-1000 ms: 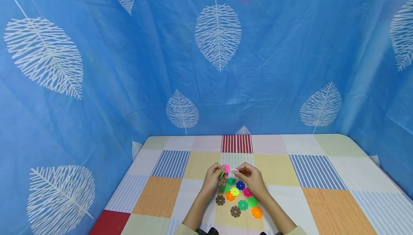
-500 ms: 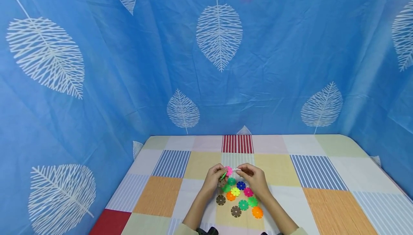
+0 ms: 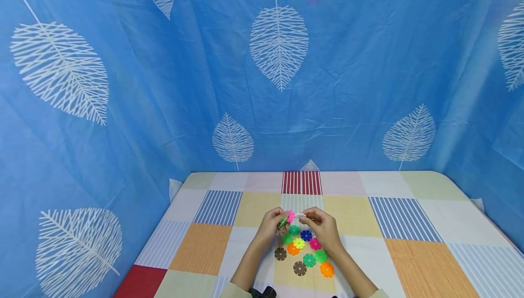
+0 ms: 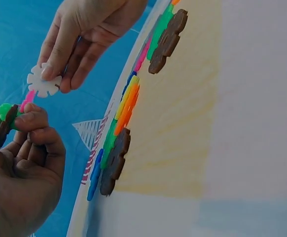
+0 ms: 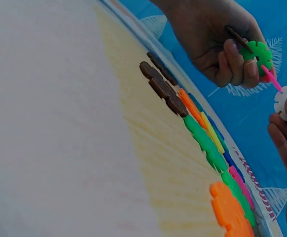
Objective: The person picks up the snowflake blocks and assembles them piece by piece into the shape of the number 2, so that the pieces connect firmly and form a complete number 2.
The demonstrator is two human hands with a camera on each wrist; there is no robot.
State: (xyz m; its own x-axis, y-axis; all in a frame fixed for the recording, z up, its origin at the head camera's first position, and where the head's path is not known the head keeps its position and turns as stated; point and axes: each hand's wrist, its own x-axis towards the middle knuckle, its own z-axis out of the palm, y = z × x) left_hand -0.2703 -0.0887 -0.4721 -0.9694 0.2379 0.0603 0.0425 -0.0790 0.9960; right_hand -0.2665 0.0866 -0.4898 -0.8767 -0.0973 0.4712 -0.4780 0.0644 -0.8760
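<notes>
My left hand (image 3: 268, 229) grips a short chain of notched flower-shaped plastic discs. In the right wrist view a brown disc (image 5: 237, 37) and a green disc (image 5: 258, 55) stick out of its curled fingers, slotted crosswise. A pink disc (image 3: 290, 216) extends from the green one toward the other hand. Between thumb and fingers my right hand (image 3: 321, 229) pinches a white disc (image 4: 44, 80). The white disc's edge meets the pink disc's edge; how deep the slots engage cannot be told. Both hands are raised above the far side of the loose discs.
Loose discs lie below and between the forearms: a blue disc (image 3: 306, 235), a yellow disc (image 3: 299, 243), an orange disc (image 3: 327, 270), a brown disc (image 3: 299, 268) and several others. They lie on a patchwork tablecloth (image 3: 344, 261). A blue leaf-print curtain (image 3: 340, 84) surrounds the table.
The white disc and the pink disc have come together edge to edge; a second ago a gap showed between them. Over the last half second the hands barely move.
</notes>
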